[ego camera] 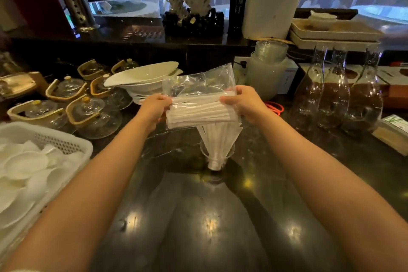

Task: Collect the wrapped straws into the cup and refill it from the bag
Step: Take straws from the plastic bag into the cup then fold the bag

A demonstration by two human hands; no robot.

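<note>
The left hand point(155, 105) and right hand point(241, 101) each pinch one end of the clear crinkly bag point(199, 97), holding it sideways just above the cup point(217, 157). To refill well, tip the bag's open end down over the cup, slowly. The wrapped straws point(217, 137) are thin, white and papery, fanning from the glass cup on the shiny dark surface point(198, 216).

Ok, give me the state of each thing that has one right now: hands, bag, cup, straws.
left hand: shut on the bag's left end.
right hand: shut on the bag's right end.
bag: held level above the cup, part full of wrapped straws; open or sealed, cannot tell.
cup: upright on the counter, holding straws.
straws in cup: standing, fanned out.
</note>
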